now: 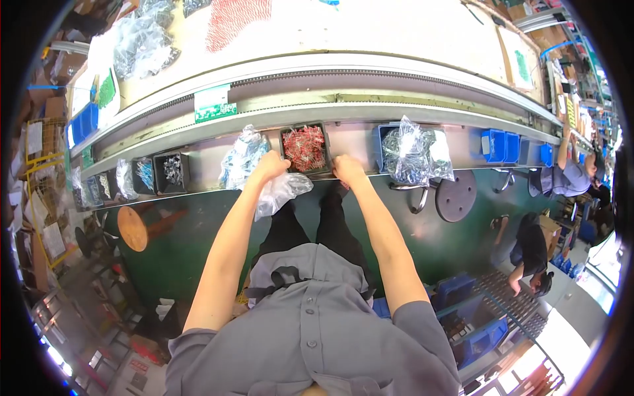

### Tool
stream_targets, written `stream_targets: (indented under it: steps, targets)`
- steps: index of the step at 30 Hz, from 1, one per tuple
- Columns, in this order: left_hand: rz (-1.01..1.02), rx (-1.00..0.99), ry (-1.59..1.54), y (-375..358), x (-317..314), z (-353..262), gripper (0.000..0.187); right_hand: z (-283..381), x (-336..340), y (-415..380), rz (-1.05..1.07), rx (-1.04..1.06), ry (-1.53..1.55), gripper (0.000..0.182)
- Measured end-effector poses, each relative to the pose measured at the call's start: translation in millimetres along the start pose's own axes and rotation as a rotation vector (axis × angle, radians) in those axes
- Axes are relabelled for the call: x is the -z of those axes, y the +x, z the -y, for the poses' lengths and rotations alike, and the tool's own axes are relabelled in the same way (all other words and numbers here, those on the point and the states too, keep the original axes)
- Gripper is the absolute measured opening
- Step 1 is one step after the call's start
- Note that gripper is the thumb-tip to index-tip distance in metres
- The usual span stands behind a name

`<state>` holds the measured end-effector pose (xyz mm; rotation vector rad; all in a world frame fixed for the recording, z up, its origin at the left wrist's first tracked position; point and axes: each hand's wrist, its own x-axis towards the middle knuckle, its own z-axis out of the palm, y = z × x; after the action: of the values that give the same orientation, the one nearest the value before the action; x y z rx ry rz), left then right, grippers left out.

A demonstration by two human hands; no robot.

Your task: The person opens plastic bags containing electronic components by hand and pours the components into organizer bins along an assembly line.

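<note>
The person stands at the edge of a long bench, both arms stretched out. The left hand [269, 165] is curled shut around the top of a clear plastic bag [281, 191], which hangs down from the fist over the bench edge. Just beyond that hand and to its left lies another crumpled clear bag [242, 157]. The right hand [346, 168] rests at the bench edge, fingers bent; I cannot tell whether it grips anything. Between the two hands, just past the knuckles, sits a dark bin [285, 142] filled with small red parts [304, 148]. To the right of the right hand a blue bin [381, 142] holds a bulging clear bag of parts [415, 153]. Further left of the left hand stand several small dark bins [170, 170]. A green circuit board [214, 105] lies on the conveyor beyond.
</note>
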<state>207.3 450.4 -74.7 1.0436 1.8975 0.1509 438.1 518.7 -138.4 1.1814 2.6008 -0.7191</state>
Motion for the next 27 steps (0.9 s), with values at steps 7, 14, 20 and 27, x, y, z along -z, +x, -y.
stream_targets:
  steps: [7, 14, 20, 27]
  targets:
    - [-0.117, -0.037, 0.02, -28.6, 8.7, -4.6, 0.035, 14.8, 46.3, -18.8, -0.188, -0.248, 0.337, 0.013]
    - [-0.207, -0.049, -0.108, -44.9, 16.7, 9.2, 0.033, 98.9, 103.4, -19.0, -0.384, 0.041, 0.889, 0.013]
    - [-0.244, 0.058, -0.171, -77.3, 53.4, 38.5, 0.036, 67.7, 48.4, 9.4, -0.366, -0.131, 0.643, 0.011]
    - [-0.323, 0.059, -0.29, -112.8, 84.5, 74.7, 0.033, 92.1, -3.0, 24.9, -0.04, -0.161, 0.118, 0.011]
